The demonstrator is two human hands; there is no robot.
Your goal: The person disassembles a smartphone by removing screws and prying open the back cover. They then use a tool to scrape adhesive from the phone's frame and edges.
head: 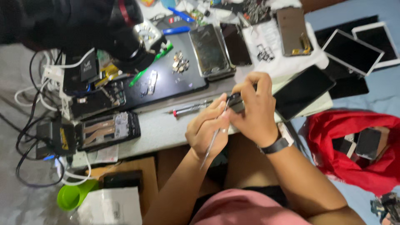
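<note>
The left hand (207, 129) pinches thin metal tweezers (211, 143); the right hand (252, 106) is closed around a small dark phone part (236, 102), held just above the front edge of the surface (166, 127). The part looks light, stiff and fragile, best gripped by its edges. Beside them lies a red-tipped screwdriver (189, 108). To the right, an open red bag (354, 141) holds a couple of dark phones (366, 143).

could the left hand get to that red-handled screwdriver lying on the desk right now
Probably yes. The screwdriver lies on bare desk just beyond the left hand, nothing between them, though that hand already holds tweezers.
</note>
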